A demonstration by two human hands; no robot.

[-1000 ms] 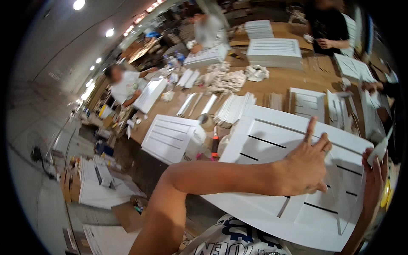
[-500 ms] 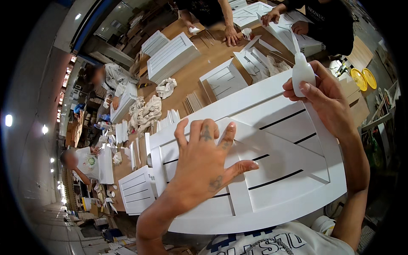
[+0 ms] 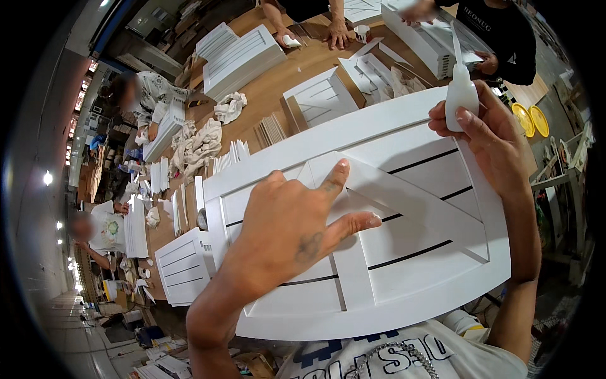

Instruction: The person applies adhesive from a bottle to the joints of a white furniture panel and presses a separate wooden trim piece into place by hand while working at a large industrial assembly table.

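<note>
A white louvred-looking panel (image 3: 416, 221) with diagonal braces and dark slots lies in front of me. Over its left half is my left hand (image 3: 287, 221), thumb and index finger stretched apart and the other fingers curled under; it holds nothing. Whether its fingertips touch the panel I cannot tell. At the panel's far right corner, my right hand (image 3: 489, 136) is wrapped round a white squeeze bottle (image 3: 463, 101). The bottle stands upright in the grip, its long thin nozzle pointing up.
Beyond the panel, a brown worktable (image 3: 265, 82) carries stacked white panels (image 3: 243, 60), crumpled cloths (image 3: 196, 148) and thin white strips (image 3: 231, 156). Several co-workers stand around it; one hand holds a small white bottle (image 3: 291, 41). Yellow round lids (image 3: 522, 120) are at the right.
My left hand's outer fingers have curled in while the index finger and thumb stay out. The bottle has risen slightly in view. A co-worker's hands at the far right have shifted.
</note>
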